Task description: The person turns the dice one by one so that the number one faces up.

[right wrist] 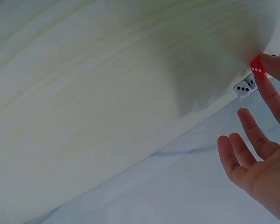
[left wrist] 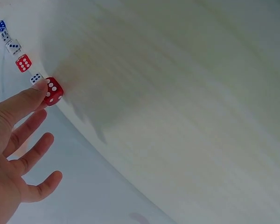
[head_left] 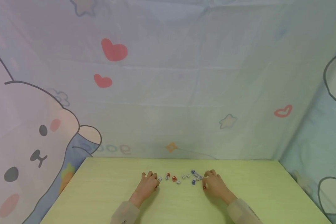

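Left hand (head_left: 147, 186) pinches a round-cornered red die (left wrist: 54, 92); right hand (head_left: 215, 185) pinches a bright-red die (right wrist: 257, 68) showing 3 white pips.

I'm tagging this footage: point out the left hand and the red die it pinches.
Left hand (head_left: 147, 185): head view, back of the hand.
Red die (left wrist: 55, 90): left wrist view, dotted face.

I read six white pips on a red die (left wrist: 23, 63), three dark ones on a white die (right wrist: 242, 88); the backdrop (head_left: 184, 84) lettering (head_left: 105, 148) is too faint.
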The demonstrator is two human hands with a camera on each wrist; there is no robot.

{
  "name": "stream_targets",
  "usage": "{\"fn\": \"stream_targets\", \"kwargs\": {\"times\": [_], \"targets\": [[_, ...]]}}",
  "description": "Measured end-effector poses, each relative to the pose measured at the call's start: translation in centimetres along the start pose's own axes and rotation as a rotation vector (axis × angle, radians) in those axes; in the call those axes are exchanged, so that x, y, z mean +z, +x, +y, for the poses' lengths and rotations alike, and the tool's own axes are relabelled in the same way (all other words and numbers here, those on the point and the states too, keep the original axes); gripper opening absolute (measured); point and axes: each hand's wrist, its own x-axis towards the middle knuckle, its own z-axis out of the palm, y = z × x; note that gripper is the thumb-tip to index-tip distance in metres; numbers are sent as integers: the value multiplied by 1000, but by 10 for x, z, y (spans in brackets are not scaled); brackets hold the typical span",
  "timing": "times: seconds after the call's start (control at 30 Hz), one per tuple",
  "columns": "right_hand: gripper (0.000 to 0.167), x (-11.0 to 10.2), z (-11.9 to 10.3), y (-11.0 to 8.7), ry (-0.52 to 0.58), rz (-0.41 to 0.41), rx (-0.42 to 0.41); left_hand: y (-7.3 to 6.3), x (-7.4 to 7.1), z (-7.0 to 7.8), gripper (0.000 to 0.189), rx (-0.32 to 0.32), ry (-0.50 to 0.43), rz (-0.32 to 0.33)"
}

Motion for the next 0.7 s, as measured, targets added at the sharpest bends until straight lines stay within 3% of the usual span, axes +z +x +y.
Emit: {"fn": "stream_targets", "kwargs": {"times": [0.37,0.7], "targets": [[13,-8,5,19,29,91,42,1,1,-1,5,7,20,-5],[15,-1,6,25,25,61,55,2,1,0,6,13,21,-8]]}}
